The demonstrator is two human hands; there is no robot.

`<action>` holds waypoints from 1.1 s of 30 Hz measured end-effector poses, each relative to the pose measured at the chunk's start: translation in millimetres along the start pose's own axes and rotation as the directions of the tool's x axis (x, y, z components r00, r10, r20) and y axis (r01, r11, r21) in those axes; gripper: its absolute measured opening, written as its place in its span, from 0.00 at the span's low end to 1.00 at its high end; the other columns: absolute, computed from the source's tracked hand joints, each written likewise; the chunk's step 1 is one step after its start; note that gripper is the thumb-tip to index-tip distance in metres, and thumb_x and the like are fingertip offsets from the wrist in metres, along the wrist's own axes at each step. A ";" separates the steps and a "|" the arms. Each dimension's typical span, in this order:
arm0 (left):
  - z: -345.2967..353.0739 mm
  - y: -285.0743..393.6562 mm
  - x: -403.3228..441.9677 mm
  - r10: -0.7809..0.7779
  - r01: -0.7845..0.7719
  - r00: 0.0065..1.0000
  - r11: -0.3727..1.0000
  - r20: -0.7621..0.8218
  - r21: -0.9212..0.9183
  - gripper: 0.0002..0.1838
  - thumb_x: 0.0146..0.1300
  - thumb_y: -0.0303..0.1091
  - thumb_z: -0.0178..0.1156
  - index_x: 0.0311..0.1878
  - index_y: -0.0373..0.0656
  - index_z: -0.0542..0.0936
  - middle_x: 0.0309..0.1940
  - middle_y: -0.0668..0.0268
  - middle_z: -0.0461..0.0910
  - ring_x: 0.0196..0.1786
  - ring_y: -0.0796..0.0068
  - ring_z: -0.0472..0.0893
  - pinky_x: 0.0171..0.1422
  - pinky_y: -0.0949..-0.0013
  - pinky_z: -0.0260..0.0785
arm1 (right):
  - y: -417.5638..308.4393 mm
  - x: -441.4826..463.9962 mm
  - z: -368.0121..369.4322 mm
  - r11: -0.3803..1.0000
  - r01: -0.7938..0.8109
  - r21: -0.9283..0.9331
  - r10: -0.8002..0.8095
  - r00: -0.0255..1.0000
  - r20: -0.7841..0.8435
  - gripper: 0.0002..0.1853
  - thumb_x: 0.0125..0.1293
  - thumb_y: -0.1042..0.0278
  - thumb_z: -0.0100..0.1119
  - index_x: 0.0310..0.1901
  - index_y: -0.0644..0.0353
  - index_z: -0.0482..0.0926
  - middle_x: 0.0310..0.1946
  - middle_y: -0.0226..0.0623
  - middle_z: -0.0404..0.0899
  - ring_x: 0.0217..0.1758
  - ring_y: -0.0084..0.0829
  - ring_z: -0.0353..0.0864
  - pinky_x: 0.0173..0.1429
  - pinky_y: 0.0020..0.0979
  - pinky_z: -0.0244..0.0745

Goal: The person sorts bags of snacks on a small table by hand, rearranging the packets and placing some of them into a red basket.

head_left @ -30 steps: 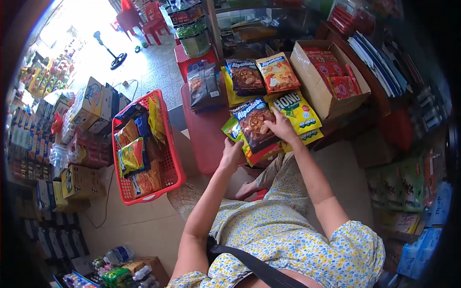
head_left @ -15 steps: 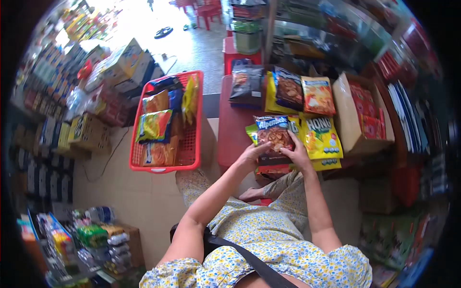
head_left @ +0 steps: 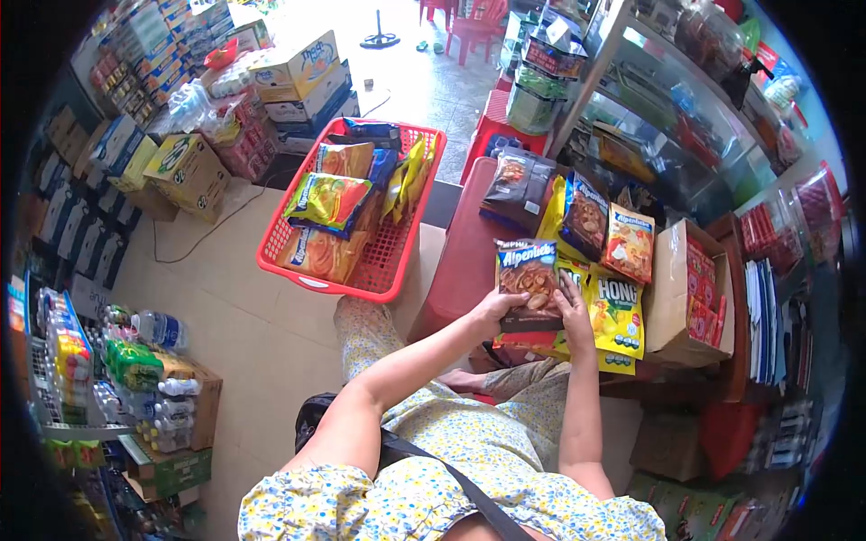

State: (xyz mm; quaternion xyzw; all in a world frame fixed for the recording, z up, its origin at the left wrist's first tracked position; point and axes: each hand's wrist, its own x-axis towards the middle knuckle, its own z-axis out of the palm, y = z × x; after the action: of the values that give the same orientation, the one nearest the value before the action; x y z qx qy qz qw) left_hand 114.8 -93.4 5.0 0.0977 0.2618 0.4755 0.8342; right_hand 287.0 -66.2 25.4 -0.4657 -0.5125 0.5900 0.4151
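Between my two hands is a brown Alpenliebe candy bag [head_left: 528, 272], upright with its printed front toward me. My left hand [head_left: 502, 309] grips its lower left side, thumb across the front. On the right edge, my right hand [head_left: 574, 311] holds it with the thumb in front. Yellow candy bags [head_left: 619, 317] marked "HONG" lie just right of and partly behind it. Past them lie another brown Alpenliebe bag [head_left: 586, 219] and an orange Alpenliebe bag [head_left: 629, 242]. Part of a red packet shows under the held bag.
At left a red plastic basket [head_left: 426, 236] holds several candy bags. The dark red table [head_left: 454, 270] carries a dark grey bag [head_left: 518, 183] and an open cardboard box [head_left: 665, 293] with red packs. Stacked cartons [head_left: 185, 171] and bottles [head_left: 171, 397] stand along the left.
The view has shifted, so the basket and table sit further right and lower. Both hands still hold the brown candy bag, now tipped more upright with its front more visible.
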 end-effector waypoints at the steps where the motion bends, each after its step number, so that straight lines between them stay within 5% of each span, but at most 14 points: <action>1: -7.8 -3.9 3.9 -0.023 0.023 1.000 0.998 -0.010 -0.054 0.17 0.57 0.27 0.55 0.51 0.40 0.69 0.42 0.58 0.77 0.40 0.65 0.80 0.48 0.62 0.74 | 16.4 4.8 -8.2 0.998 -0.055 -0.005 0.055 0.998 -0.030 0.24 0.63 0.71 0.48 0.60 0.65 0.60 0.56 0.40 0.65 0.55 0.27 0.67 0.58 0.25 0.62; 6: -11.4 8.6 -5.9 0.078 -0.071 0.996 0.988 0.050 -0.137 0.18 0.57 0.29 0.56 0.51 0.40 0.68 0.39 0.59 0.78 0.38 0.67 0.80 0.47 0.61 0.74 | -7.6 -17.0 -6.7 0.985 -0.086 0.150 0.089 0.996 -0.019 0.25 0.67 0.55 0.42 0.60 0.62 0.61 0.54 0.36 0.67 0.55 0.27 0.67 0.59 0.27 0.59; 9: -5.0 42.4 -22.8 0.181 -0.153 0.970 0.973 0.164 -0.173 0.22 0.56 0.34 0.58 0.53 0.38 0.66 0.44 0.50 0.76 0.46 0.60 0.78 0.55 0.56 0.69 | 3.3 -18.6 -12.6 0.941 -0.241 -0.238 0.213 0.967 -0.139 0.25 0.64 0.55 0.48 0.59 0.59 0.63 0.51 0.38 0.70 0.52 0.28 0.69 0.58 0.29 0.62; 11: -5.0 65.5 -31.9 0.277 -0.264 0.955 0.956 0.104 -0.125 0.23 0.55 0.34 0.59 0.53 0.38 0.66 0.45 0.50 0.76 0.45 0.60 0.78 0.55 0.56 0.69 | 39.1 -14.1 -14.4 0.824 0.070 -0.562 -0.103 0.994 -0.026 0.27 0.58 0.60 0.55 0.58 0.61 0.64 0.49 0.43 0.70 0.53 0.32 0.69 0.58 0.33 0.62; 12: -9.3 77.9 -37.9 0.243 -0.237 0.970 0.962 0.025 -0.132 0.22 0.55 0.34 0.60 0.52 0.38 0.67 0.43 0.53 0.77 0.44 0.61 0.79 0.53 0.57 0.70 | 31.4 -19.6 -4.6 0.577 0.166 -0.800 -0.222 0.974 0.042 0.32 0.51 0.65 0.61 0.59 0.61 0.62 0.52 0.45 0.67 0.58 0.39 0.65 0.61 0.36 0.60; 13: -11.6 90.1 -44.5 0.278 -0.278 0.960 0.948 -0.019 -0.155 0.21 0.54 0.33 0.61 0.51 0.40 0.69 0.41 0.57 0.78 0.44 0.61 0.79 0.50 0.58 0.72 | 31.7 -23.4 4.6 0.510 0.177 -0.842 -0.252 0.966 0.050 0.36 0.47 0.65 0.63 0.59 0.60 0.61 0.53 0.47 0.65 0.58 0.42 0.63 0.62 0.38 0.58; 15: -15.0 109.3 -59.3 0.541 -0.542 0.837 0.840 -0.079 0.002 0.22 0.52 0.32 0.62 0.51 0.42 0.69 0.41 0.60 0.78 0.42 0.62 0.79 0.47 0.60 0.74 | 38.2 -27.3 16.1 0.415 0.173 -0.893 -0.262 0.963 0.065 0.42 0.42 0.65 0.67 0.61 0.59 0.58 0.55 0.48 0.60 0.60 0.45 0.58 0.64 0.40 0.52; 20: -60.2 158.9 -102.6 0.787 -0.650 0.563 0.610 -0.251 0.454 0.22 0.51 0.26 0.61 0.50 0.39 0.69 0.41 0.64 0.76 0.39 0.71 0.78 0.43 0.69 0.73 | 34.2 -30.1 28.4 0.376 0.108 -0.920 -0.271 0.963 0.002 0.45 0.37 0.69 0.69 0.61 0.56 0.57 0.54 0.45 0.58 0.56 0.45 0.60 0.61 0.40 0.56; 23: -92.5 174.8 -121.6 0.918 -0.357 0.320 0.346 -0.234 0.868 0.23 0.49 0.25 0.61 0.51 0.37 0.70 0.40 0.64 0.77 0.42 0.71 0.77 0.45 0.71 0.71 | 32.0 -28.0 28.3 0.409 0.104 -0.907 -0.279 0.960 -0.016 0.46 0.35 0.70 0.71 0.60 0.57 0.58 0.53 0.45 0.59 0.56 0.44 0.60 0.62 0.39 0.55; 24: -94.8 177.9 -126.1 0.873 -0.499 0.404 0.461 -0.274 0.734 0.20 0.50 0.25 0.61 0.48 0.36 0.71 0.40 0.63 0.77 0.40 0.71 0.77 0.44 0.70 0.70 | 31.1 -26.7 27.6 0.412 0.079 -0.908 -0.251 0.967 -0.030 0.46 0.34 0.69 0.72 0.60 0.57 0.58 0.52 0.45 0.59 0.56 0.44 0.60 0.62 0.38 0.56; 26: -99.0 180.0 -133.6 0.812 -0.481 0.433 0.576 -0.393 0.661 0.19 0.50 0.25 0.60 0.47 0.36 0.72 0.39 0.63 0.77 0.38 0.72 0.78 0.42 0.70 0.70 | 31.9 -24.7 26.2 0.438 0.059 -0.897 -0.230 0.972 -0.048 0.47 0.33 0.69 0.72 0.60 0.58 0.58 0.52 0.44 0.58 0.56 0.43 0.60 0.61 0.38 0.58; 30: -107.6 192.0 -138.5 0.809 -0.386 0.422 0.569 -0.410 0.726 0.18 0.50 0.24 0.60 0.47 0.35 0.72 0.39 0.63 0.78 0.37 0.73 0.78 0.42 0.70 0.70 | 30.1 -24.7 23.9 0.480 0.074 -0.874 -0.232 0.972 -0.045 0.48 0.32 0.70 0.73 0.60 0.57 0.58 0.51 0.44 0.58 0.55 0.44 0.61 0.61 0.37 0.59; 32: -124.9 200.1 -136.9 0.891 -0.340 0.387 0.379 -0.240 0.860 0.20 0.49 0.24 0.61 0.48 0.34 0.71 0.39 0.61 0.78 0.39 0.71 0.78 0.45 0.69 0.70 | 30.3 -24.5 22.9 0.490 0.065 -0.869 -0.228 0.972 -0.056 0.48 0.32 0.70 0.73 0.60 0.57 0.59 0.51 0.44 0.58 0.55 0.43 0.61 0.61 0.36 0.59; 33: -127.3 205.4 -138.1 0.924 -0.118 0.365 0.170 -0.117 0.978 0.21 0.48 0.25 0.61 0.48 0.34 0.71 0.42 0.61 0.78 0.42 0.69 0.78 0.48 0.68 0.69 | 31.5 -24.6 23.1 0.501 0.062 -0.863 -0.223 0.973 -0.059 0.48 0.32 0.70 0.73 0.60 0.56 0.59 0.51 0.44 0.58 0.55 0.43 0.61 0.61 0.36 0.59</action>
State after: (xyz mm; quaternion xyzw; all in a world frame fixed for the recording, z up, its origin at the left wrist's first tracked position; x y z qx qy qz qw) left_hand -161.8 -112.4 29.7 0.4009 0.7046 0.5496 0.2016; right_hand 269.5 -99.0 -1.8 -0.6119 -0.7373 0.1844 0.2192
